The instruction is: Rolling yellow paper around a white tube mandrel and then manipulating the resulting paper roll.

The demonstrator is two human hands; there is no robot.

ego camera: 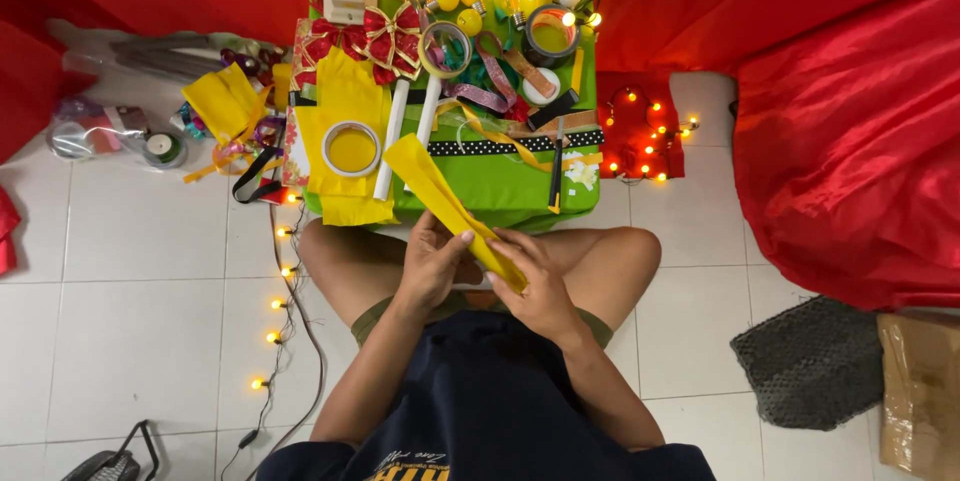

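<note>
White tile floor [140, 271]; below green table [500, 196], left hand [432, 266] and right hand [540, 281] both pinching yellow strip [440, 196].

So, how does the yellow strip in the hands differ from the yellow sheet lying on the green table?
The yellow strip is narrow and long; the yellow sheet is broad. The strip is lifted, slanting, gripped by the left hand and right hand; the sheet lies flat on the green table, untouched. A tape roll rests on the sheet; nothing rests on the strip. Both are the same bright yellow.
</note>
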